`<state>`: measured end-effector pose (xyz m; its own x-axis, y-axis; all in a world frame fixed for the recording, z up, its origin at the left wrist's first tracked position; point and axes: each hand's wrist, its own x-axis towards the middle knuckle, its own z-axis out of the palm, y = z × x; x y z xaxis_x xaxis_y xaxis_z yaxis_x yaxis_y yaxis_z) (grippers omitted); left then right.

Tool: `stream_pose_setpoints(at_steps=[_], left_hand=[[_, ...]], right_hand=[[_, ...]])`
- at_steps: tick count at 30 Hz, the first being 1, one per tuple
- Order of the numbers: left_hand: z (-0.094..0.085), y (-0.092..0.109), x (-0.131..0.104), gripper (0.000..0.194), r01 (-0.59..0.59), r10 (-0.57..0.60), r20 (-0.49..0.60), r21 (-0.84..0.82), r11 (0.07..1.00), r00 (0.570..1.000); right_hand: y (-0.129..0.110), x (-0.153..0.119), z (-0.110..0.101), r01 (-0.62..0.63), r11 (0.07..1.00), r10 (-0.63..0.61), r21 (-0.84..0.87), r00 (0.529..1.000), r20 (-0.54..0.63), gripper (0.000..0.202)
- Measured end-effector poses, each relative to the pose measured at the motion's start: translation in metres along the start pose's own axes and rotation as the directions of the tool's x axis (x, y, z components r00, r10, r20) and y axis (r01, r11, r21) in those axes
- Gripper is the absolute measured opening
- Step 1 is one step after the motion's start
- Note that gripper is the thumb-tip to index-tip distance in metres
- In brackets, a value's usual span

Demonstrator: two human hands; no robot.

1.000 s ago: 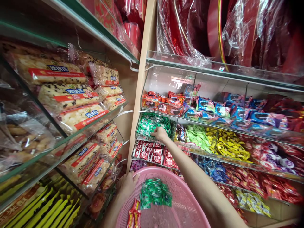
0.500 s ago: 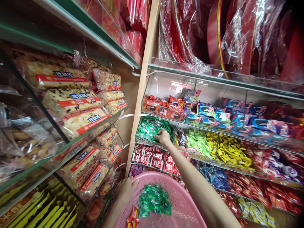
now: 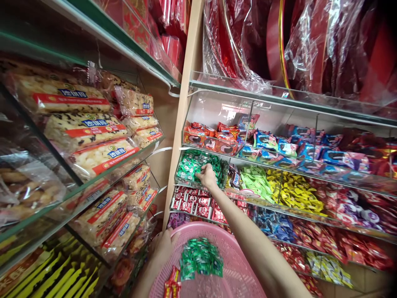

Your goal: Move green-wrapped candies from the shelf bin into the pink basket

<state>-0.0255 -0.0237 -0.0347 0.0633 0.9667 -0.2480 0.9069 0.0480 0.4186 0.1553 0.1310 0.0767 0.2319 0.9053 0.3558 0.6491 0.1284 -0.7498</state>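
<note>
A pink perforated plastic basket (image 3: pixel 238 248) is at the bottom centre, and my left hand (image 3: pixel 163 246) is closed on its left rim. Inside lie a pile of small green-wrapped candies (image 3: pixel 201 258) and a few red-and-yellow packets (image 3: pixel 172 284). My right hand (image 3: pixel 207 177) reaches over the basket into a clear shelf bin heaped with more green-wrapped candies (image 3: pixel 190 163). Its fingers are pinched together against those candies; how many are between the fingertips is hidden.
Left shelves hold packaged puffed-grain cakes (image 3: pixel 97 124) behind a glass edge. Right of the green bin are Snickers bars (image 3: pixel 234 177), light-green candies (image 3: pixel 257 182) and yellow candies (image 3: pixel 294 190). Red-and-white packets (image 3: pixel 192 203) lie below; a wooden post (image 3: pixel 180 124) separates the shelf units.
My right hand has shifted slightly among the green candies, its fingers still pinched. The view has turned a little, so the shelves sit slightly further left. My left hand stays on the basket rim.
</note>
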Motion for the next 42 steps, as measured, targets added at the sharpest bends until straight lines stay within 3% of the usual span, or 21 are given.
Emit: stream_pose_setpoints(at_steps=[6,11,14,18,21,27,31,36,42], left_hand=[[0.0,-0.002,0.001,0.044,0.009,-0.009,-0.001,0.022,1.0,1.0],[0.004,-0.006,0.006,0.045,0.01,-0.009,-0.008,0.038,0.999,1.0],[0.004,-0.005,0.008,0.045,-0.007,0.008,-0.02,0.051,0.999,1.0],[0.003,-0.001,0.007,0.045,-0.006,0.007,-0.024,0.053,0.999,1.0],[0.002,0.001,0.005,0.045,-0.021,0.022,-0.027,0.027,0.999,0.999],[0.002,0.001,0.001,0.046,-0.015,0.016,-0.034,0.019,1.0,0.999],[0.002,0.002,0.0,0.044,-0.015,0.016,-0.033,0.016,1.0,0.999],[0.003,0.003,0.0,0.045,-0.021,0.022,-0.025,0.019,1.0,0.999],[0.005,0.004,0.001,0.046,-0.035,0.036,-0.017,0.059,0.998,0.999]], right_hand=[[-0.003,-0.001,-0.004,0.027,0.999,-0.026,0.032,1.0,-0.017,0.028],[-0.01,-0.012,-0.04,0.196,0.968,-0.186,0.159,0.98,-0.076,0.03],[-0.009,-0.045,-0.067,0.346,0.906,-0.348,0.243,0.937,-0.035,0.031],[0.018,-0.114,-0.082,0.416,0.897,-0.44,0.151,0.874,0.207,0.032],[0.051,-0.159,-0.078,0.405,0.914,-0.376,0.017,0.832,0.407,0.035],[0.097,-0.211,-0.071,0.374,0.917,-0.222,-0.138,0.767,0.602,0.035],[0.104,-0.231,-0.072,0.413,0.875,-0.156,-0.254,0.735,0.66,0.047],[0.112,-0.242,-0.062,0.493,0.723,-0.038,-0.484,0.727,0.685,0.05],[0.12,-0.247,-0.043,0.57,0.596,-0.023,-0.566,0.716,0.698,0.055]])
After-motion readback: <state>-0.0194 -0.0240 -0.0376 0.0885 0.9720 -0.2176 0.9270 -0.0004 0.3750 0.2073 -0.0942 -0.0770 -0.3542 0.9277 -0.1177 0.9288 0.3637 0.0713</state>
